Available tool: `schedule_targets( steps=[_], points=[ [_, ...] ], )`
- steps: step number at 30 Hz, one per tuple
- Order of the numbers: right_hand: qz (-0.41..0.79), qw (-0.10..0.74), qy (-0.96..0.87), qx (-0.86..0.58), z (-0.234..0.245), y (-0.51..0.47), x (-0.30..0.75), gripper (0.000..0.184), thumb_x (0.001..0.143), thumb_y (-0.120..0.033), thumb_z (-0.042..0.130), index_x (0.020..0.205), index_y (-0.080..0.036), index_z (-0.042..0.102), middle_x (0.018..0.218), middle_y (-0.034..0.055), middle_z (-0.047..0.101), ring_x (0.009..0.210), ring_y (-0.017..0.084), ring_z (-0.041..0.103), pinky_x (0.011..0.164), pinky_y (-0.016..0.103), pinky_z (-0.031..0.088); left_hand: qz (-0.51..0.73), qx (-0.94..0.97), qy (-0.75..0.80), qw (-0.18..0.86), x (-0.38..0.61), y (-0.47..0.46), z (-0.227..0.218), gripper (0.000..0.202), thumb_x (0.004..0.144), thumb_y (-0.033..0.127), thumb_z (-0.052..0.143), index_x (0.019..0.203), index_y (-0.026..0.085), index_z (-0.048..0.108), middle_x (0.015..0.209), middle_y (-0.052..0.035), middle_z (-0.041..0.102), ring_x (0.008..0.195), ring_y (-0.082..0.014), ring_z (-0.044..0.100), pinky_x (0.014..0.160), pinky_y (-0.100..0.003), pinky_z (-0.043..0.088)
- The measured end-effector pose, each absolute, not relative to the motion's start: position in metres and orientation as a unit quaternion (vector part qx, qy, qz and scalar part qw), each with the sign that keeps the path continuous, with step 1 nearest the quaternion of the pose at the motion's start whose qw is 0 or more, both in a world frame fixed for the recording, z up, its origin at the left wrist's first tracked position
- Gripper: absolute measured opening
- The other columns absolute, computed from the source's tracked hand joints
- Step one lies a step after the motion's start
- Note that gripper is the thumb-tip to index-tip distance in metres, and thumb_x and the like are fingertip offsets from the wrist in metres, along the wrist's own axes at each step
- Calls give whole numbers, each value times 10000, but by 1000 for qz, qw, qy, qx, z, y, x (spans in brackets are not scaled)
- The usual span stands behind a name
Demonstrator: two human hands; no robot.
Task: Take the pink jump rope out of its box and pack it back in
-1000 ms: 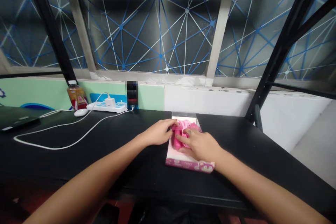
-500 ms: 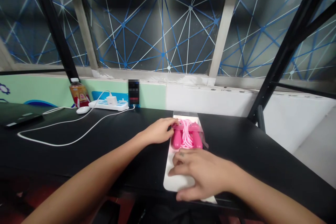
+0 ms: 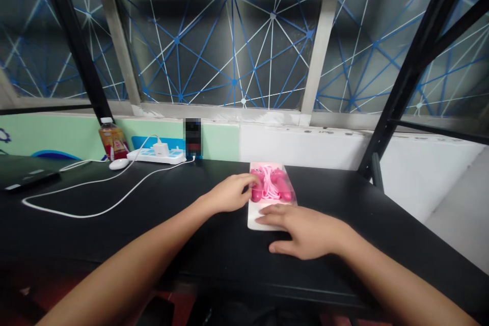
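Head view: two hands at a pink skipping rope (image 3: 270,186).
Left hand (image 3: 229,193): fingers together against a handle (image 3: 257,188). Right hand (image 3: 305,232): fingers together, flat on a white backing card (image 3: 260,220).

We see: black laptop (image 3: 30,179) at 9 o'clock | white mouse (image 3: 119,164) at 10 o'clock | juice bottle (image 3: 112,141) at 10 o'clock | white power strip (image 3: 153,157) with charger (image 3: 160,149) at 11 o'clock | white cable (image 3: 95,202) looping across black desk (image 3: 344,224)

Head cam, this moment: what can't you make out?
Head view only:
Upright object behind the power strip: pixelated, unidentifiable.
Pink skipping rope: left end partly covered by the left hand.
White tray: right part hidden by the right hand.
Dark flat device: cut off by the left edge.
Bottle label: too small to read.
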State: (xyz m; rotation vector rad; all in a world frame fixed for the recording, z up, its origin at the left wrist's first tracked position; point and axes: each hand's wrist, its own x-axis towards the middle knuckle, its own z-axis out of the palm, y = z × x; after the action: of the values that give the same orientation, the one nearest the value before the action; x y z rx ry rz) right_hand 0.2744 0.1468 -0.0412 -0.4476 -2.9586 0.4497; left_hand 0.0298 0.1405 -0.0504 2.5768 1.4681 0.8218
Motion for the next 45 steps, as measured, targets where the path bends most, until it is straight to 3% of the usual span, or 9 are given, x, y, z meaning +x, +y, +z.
schedule_targets(
  steps=[6,10,13,17,22,31,36,39,45],
  points=[
    [101,186,-956,-203,-35,174,286,291,905,-253,532,1168,-222,652,1143,63,675,1061,225,606,966,382,451,252,843,470,72,20,142,-48,236,915,210,473,1096,226,623,1210,-30,642,1068,-181,603,953,-311,443],
    [79,213,-939,-258,-51,194,288,497,851,-380,625,1319,-236,541,1357,110,500,1261,272,455,1057,453,385,243,832,486,115,22,140,-42,312,998,298,346,1102,240,634,1276,-14,616,1187,-179,549,1041,-336,386],
    [68,198,-933,-292,-61,199,287,664,848,-444,618,1436,-226,400,1445,137,383,1331,294,367,1082,473,358,234,833,486,120,25,135,-38,276,930,402,513,1118,230,621,1316,-50,586,1140,-212,569,967,-342,437],
    [50,222,-919,-323,-58,198,288,487,946,-437,467,1376,-208,461,1328,139,483,1229,273,470,1038,450,400,224,849,463,122,25,131,-37,508,770,398,725,1228,239,573,1409,-83,504,1225,-264,513,927,-349,463],
    [77,199,-922,-323,-50,199,296,478,897,-497,547,1304,-246,529,1239,93,520,1006,223,607,902,381,487,241,834,490,85,23,136,-41,349,898,323,577,1233,226,572,1257,-80,616,1032,-217,614,881,-338,481],
    [98,223,-903,-354,-57,209,291,297,862,-341,592,1116,-201,656,859,43,633,679,170,603,669,310,476,245,812,529,30,26,136,-49,258,834,309,630,1079,228,636,1213,-77,544,915,-185,605,801,-310,481],
    [216,164,-900,-342,-49,201,297,424,897,-314,506,1297,-175,530,733,9,691,626,171,632,625,297,475,211,809,545,69,26,133,-44,255,860,271,554,1107,234,603,680,24,609,651,-162,612,651,-268,441],
    [298,118,-895,-311,-46,202,303,556,895,-255,471,1437,-171,378,851,24,720,663,159,658,622,280,494,191,805,533,178,20,133,-38,353,850,218,511,1200,225,552,641,49,644,570,-136,618,635,-250,449],
    [72,183,-912,-361,-54,205,295,390,838,-343,590,1208,-220,605,930,52,656,829,217,636,734,347,508,209,812,537,96,20,137,-42,310,816,232,548,1120,230,613,671,35,609,614,-138,588,614,-241,420]
  ],
)
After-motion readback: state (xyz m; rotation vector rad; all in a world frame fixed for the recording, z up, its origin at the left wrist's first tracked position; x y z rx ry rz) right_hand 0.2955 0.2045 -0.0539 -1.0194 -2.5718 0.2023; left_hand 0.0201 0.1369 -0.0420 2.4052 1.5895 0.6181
